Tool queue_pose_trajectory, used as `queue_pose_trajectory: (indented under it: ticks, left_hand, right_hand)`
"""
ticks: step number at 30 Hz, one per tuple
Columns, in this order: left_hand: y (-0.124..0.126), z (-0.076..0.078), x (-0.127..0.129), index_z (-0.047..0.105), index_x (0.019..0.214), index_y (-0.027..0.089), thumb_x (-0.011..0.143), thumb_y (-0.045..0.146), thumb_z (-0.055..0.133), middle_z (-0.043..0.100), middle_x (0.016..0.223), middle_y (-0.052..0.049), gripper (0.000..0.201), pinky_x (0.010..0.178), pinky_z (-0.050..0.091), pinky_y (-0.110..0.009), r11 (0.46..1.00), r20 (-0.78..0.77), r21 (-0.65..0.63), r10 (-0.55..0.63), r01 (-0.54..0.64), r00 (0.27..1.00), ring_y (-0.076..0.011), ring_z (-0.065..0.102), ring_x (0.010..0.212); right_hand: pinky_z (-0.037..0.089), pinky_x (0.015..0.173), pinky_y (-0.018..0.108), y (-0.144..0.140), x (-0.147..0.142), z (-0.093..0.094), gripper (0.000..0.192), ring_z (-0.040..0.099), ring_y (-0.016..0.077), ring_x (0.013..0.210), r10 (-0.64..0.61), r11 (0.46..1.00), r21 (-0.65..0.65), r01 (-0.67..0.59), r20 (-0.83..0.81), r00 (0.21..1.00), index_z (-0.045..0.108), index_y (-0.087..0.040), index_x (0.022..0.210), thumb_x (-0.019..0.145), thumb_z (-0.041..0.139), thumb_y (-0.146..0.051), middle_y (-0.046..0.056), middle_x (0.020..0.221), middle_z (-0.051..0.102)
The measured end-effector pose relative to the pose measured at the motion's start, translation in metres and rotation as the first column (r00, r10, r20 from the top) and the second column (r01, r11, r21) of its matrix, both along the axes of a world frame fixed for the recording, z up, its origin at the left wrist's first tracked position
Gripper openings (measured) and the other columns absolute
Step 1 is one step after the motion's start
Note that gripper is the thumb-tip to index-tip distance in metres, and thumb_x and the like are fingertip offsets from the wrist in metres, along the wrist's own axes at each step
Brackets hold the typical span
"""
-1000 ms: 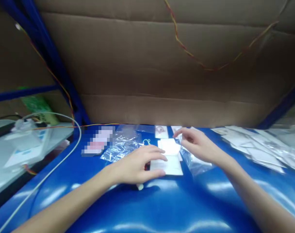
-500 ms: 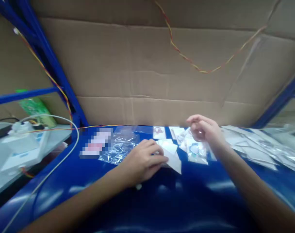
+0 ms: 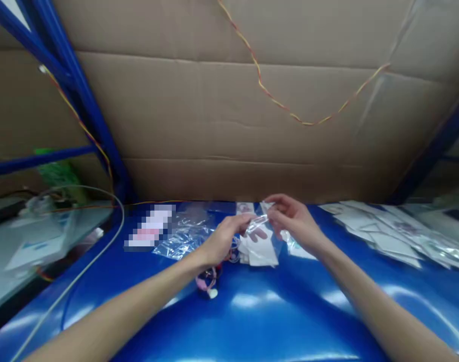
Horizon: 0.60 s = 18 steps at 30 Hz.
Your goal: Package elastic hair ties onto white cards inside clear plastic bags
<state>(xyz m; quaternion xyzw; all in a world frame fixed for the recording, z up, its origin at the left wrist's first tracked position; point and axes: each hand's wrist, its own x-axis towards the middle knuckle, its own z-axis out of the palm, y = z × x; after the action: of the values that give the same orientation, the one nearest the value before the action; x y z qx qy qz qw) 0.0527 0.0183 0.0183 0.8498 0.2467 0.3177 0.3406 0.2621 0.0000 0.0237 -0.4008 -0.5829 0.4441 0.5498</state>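
Note:
A clear plastic bag (image 3: 256, 222) hangs stretched between my two hands. My left hand (image 3: 226, 236) pinches its left side, fingers closed. My right hand (image 3: 294, 223) grips the other side between thumb and fingers. White cards (image 3: 263, 250) lie just below and behind the bag; whether any is inside it I cannot tell. By my left wrist lies a small pink band with beads (image 3: 206, 282), and more thin bands (image 3: 234, 251) show next to the cards. Partly under my right hand is a bagged card (image 3: 298, 249).
Loose clear bags (image 3: 184, 236) lie left of my hands, with a pixelated flat object (image 3: 150, 226) beyond them. Many bagged cards (image 3: 380, 234) are spread at the right. A white cable (image 3: 101, 251) crosses the left edge. Cardboard (image 3: 233, 120) stands behind.
My right hand has come in leftward and now holds the clear bag. My left hand has let go of the white card, which lies on the table. The view has tilted slightly upward.

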Motion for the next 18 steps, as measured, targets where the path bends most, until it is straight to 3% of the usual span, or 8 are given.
queue_pose_trajectory:
  ticks: [3,5,6,9,10,13,16,18]
  left_hand:
    - [-0.001,0.008,-0.001,0.072,0.116,0.012,0.102,0.034,0.038,0.079,0.080,-0.009,0.043,0.064,0.055,-0.030,0.996,-0.018,-0.084,0.039,-0.041,0.999,-0.0217,0.072,0.070]
    - [0.009,0.012,-0.008,0.074,0.107,0.013,0.096,0.034,0.052,0.077,0.076,-0.007,0.033,0.055,0.051,-0.027,0.978,-0.065,-0.033,0.203,-0.206,0.977,-0.0186,0.068,0.061]
    - [0.017,0.014,-0.013,0.075,0.105,0.015,0.095,0.035,0.052,0.078,0.079,-0.005,0.032,0.056,0.051,-0.026,0.952,-0.121,0.052,0.307,-0.303,0.944,-0.0178,0.068,0.063]
    - [0.052,0.019,-0.033,0.075,0.106,0.015,0.093,0.033,0.056,0.080,0.100,-0.009,0.030,0.077,0.057,-0.032,0.883,-0.117,0.171,0.459,-0.437,0.881,-0.0234,0.074,0.088]
    - [0.065,0.020,-0.039,0.073,0.110,0.015,0.094,0.032,0.053,0.078,0.110,-0.010,0.030,0.088,0.055,-0.035,0.849,-0.105,0.211,0.512,-0.484,0.852,-0.0252,0.073,0.099]
    - [0.102,0.018,-0.053,0.072,0.111,0.015,0.087,0.033,0.063,0.078,0.112,-0.014,0.031,0.097,0.053,-0.043,0.780,-0.144,0.292,0.608,-0.554,0.781,-0.0326,0.071,0.108]
    - [0.116,0.011,-0.053,0.064,0.126,0.007,0.071,0.037,0.081,0.065,0.134,-0.028,0.066,0.109,0.042,-0.058,0.734,-0.170,0.358,0.659,-0.577,0.732,-0.0478,0.056,0.130]
    - [0.111,0.006,-0.048,0.056,0.136,0.003,0.072,0.040,0.081,0.055,0.145,-0.032,0.078,0.113,0.037,-0.062,0.727,-0.167,0.397,0.658,-0.561,0.734,-0.0507,0.047,0.138]
  right_hand:
    - [0.052,0.050,0.027,-0.001,-0.011,-0.003,0.037,0.063,0.0150,0.052,-0.044,0.997,0.069,0.044,-0.003,0.999,0.062,-0.021,0.108,0.079,0.080,-0.036,-0.002,0.068,0.069]
    - [0.059,0.060,0.031,0.001,-0.013,-0.006,0.042,0.072,0.0199,0.066,-0.073,0.993,0.096,0.071,0.014,0.997,0.060,-0.021,0.115,0.083,0.078,-0.041,0.003,0.079,0.076]
    - [0.060,0.065,0.033,0.004,-0.012,-0.007,0.041,0.075,0.0222,0.074,-0.104,0.988,0.124,0.095,0.069,0.992,0.059,-0.021,0.119,0.088,0.072,-0.044,0.006,0.087,0.078]
    - [0.061,0.077,0.037,0.013,-0.004,-0.015,0.032,0.076,0.0243,0.094,-0.267,0.942,0.293,0.163,0.361,0.893,0.061,-0.021,0.121,0.100,0.053,-0.043,0.011,0.106,0.078]
    - [0.060,0.081,0.038,0.017,0.000,-0.018,0.028,0.075,0.0245,0.097,-0.311,0.926,0.342,0.162,0.443,0.841,0.064,-0.021,0.117,0.100,0.053,-0.040,0.010,0.108,0.078]
    - [0.056,0.091,0.042,0.027,0.008,-0.028,0.018,0.073,0.0262,0.100,-0.342,0.913,0.392,0.111,0.591,0.730,0.070,-0.020,0.106,0.096,0.058,-0.030,0.009,0.105,0.078]
    - [0.052,0.096,0.043,0.041,0.007,-0.032,0.018,0.071,0.0278,0.104,-0.339,0.916,0.398,0.042,0.716,0.610,0.072,-0.020,0.106,0.095,0.059,-0.024,0.010,0.110,0.078]
    - [0.052,0.097,0.042,0.053,0.001,-0.030,0.019,0.070,0.0288,0.107,-0.333,0.922,0.387,0.008,0.784,0.523,0.073,-0.019,0.109,0.094,0.063,-0.026,0.012,0.112,0.077]
